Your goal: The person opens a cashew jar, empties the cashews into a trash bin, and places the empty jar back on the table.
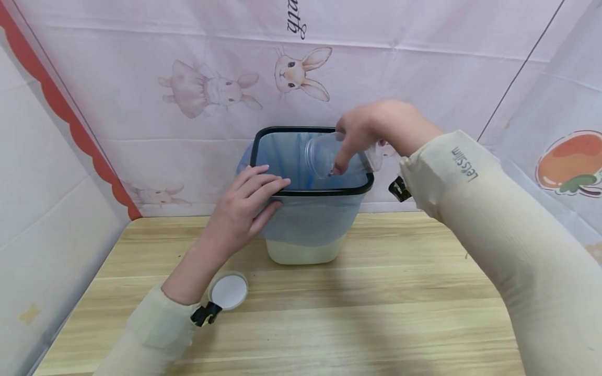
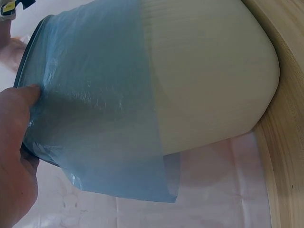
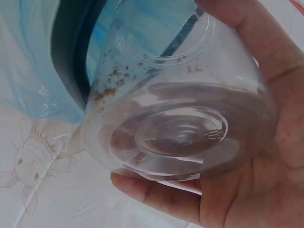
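Observation:
A cream trash bin [image 1: 305, 254] stands on the table, lined with a blue plastic bag [image 1: 310, 222] folded over its black rim [image 1: 324, 193]. My left hand [image 1: 240, 209] grips the bin's rim at the near left, fingers over the edge and thumb against the bag outside. Above the bin's right side, my right hand [image 1: 364, 130] holds a clear plastic jar [image 3: 180, 128] tipped over, its mouth toward the inside of the bin. Small brown specks cling to the jar's inner wall in the right wrist view. The bin's bottom is hidden.
A round white lid [image 1: 229, 291] with a clear edge lies on the wooden table [image 1: 400, 303], beside my left wrist. Behind the bin hangs a pale wall cloth [image 1: 211, 42] printed with rabbits. Another cloth wall [image 1: 56, 172] borders the table's left side.

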`<state>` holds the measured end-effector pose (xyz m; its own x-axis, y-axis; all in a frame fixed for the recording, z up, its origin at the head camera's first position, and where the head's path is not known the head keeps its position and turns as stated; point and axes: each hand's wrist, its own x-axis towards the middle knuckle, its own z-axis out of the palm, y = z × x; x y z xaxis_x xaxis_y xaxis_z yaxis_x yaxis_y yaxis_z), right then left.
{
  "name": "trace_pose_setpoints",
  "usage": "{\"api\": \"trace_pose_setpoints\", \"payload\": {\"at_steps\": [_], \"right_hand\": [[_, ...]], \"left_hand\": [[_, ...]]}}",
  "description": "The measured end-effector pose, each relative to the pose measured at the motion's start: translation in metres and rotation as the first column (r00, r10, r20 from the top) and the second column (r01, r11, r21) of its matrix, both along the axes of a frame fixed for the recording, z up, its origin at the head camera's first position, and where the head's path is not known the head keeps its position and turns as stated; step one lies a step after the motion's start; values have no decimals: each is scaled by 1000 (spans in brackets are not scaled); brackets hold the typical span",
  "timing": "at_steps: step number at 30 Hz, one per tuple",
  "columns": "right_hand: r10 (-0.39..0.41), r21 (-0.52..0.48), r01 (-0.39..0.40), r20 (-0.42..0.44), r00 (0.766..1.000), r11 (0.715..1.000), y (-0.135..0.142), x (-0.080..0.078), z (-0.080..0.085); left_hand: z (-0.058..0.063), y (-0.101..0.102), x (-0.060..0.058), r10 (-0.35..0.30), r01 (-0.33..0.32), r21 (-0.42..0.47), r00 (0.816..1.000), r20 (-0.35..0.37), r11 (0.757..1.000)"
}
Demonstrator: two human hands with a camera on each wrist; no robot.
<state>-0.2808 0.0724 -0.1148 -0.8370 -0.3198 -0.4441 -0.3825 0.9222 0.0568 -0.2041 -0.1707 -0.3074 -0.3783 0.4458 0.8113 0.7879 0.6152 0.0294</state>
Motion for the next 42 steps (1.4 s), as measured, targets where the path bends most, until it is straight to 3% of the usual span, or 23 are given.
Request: {"api": "trace_pose_setpoints", "payload": {"at_steps": [11, 18, 22, 29, 42], "right_hand": [[116, -28, -118, -47, 992, 993, 12, -3, -2], [130, -219, -147, -89, 987, 965, 30, -5, -8], [114, -359, -145, -108, 988, 922, 42, -5, -14], [106, -501, -175, -163, 981, 848, 54, 1, -23], [48, -747, -128, -128, 991, 652, 67, 11, -40]], "left_hand": [[-1, -1, -2, -5, 5, 1, 1000, 3, 1000], [-1, 0, -2, 1, -1, -2, 1000, 3, 1000], [-1, 1, -2, 2, -2, -8, 1000, 1, 1000], [-1, 2, -2, 1, -1, -4, 1000, -4, 1000], [-1, 2, -1, -1, 1, -5, 1000, 5, 1000]]}}
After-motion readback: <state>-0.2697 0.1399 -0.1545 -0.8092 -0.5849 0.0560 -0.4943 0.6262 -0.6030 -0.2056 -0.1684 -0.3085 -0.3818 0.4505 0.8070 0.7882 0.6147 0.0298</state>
